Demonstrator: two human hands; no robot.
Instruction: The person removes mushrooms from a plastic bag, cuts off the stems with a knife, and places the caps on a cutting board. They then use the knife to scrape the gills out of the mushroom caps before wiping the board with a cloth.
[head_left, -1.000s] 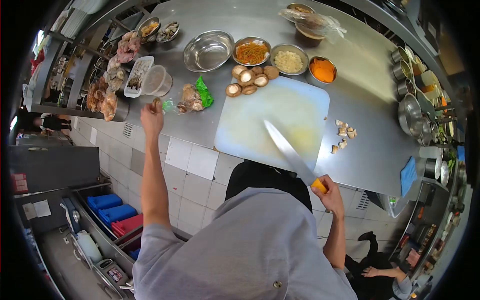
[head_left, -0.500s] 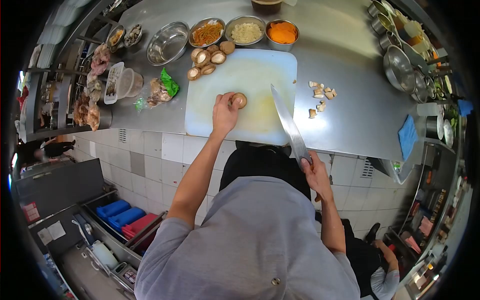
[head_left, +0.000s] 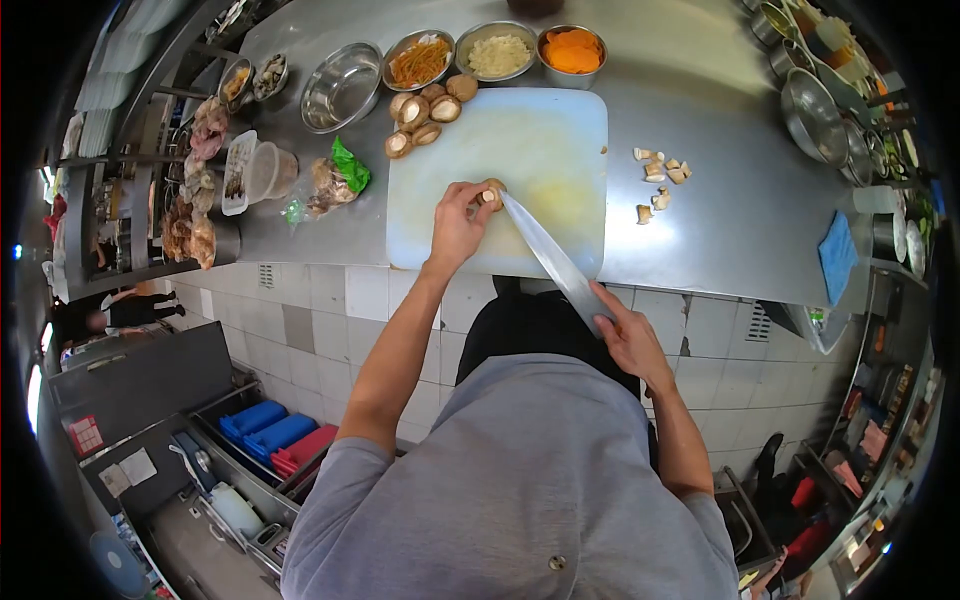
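Observation:
My left hand is closed around a brown mushroom over the middle of the white cutting board; its pale stem faces up toward me. From the right comes a long kitchen knife, its handle gripped in my right hand beyond the board's near edge. The blade's tip lies right at the mushroom, beside the stem. Several more mushrooms are heaped at the board's far left corner. Cut stem pieces lie on the steel table to the right of the board.
Along the far side stand metal bowls of shredded vegetable, chopped pale bits and orange slices, plus a bare steel bowl. A plastic bag and clear tubs sit left; a blue cloth lies right.
The knife tip has swung left from over the board's right side to the mushroom. The mushroom has turned in my left hand, so its stem now shows.

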